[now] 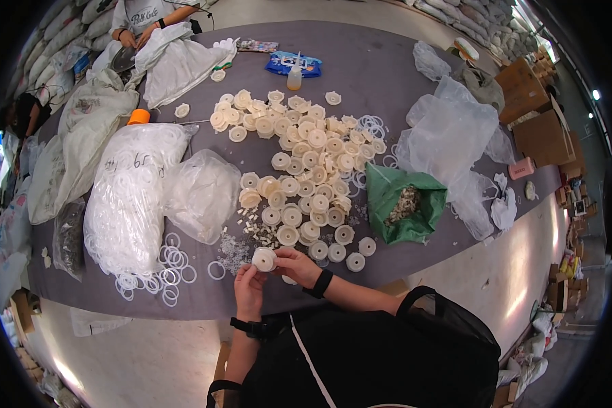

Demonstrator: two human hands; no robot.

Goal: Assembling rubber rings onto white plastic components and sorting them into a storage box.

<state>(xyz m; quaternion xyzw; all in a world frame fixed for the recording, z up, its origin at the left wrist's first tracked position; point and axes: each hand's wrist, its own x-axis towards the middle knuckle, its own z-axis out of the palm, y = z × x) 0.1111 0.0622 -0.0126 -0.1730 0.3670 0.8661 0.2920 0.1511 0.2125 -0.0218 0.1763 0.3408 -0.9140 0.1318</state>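
Near the table's front edge I hold a round cream plastic cap (264, 259) between both hands. My left hand (249, 287) pinches it from below and the left. From the right, the fingers of my right hand (296, 265) close on its rim. Just beyond lie small cream plastic pieces (265, 236) and a scatter of tiny clear parts (235, 253). A large heap of similar cream caps (306, 163) spreads over the middle of the table. One loose white ring (216, 270) lies left of my hands.
A bulging clear bag (129, 197) spills white rings (173, 268) on the left. Right of the heap stands an open green bag (404, 204) of small pieces. Crumpled clear bags (449, 136) lie farther right. At the far left, another person's hands (134, 39) work beside a white sack (177, 68).
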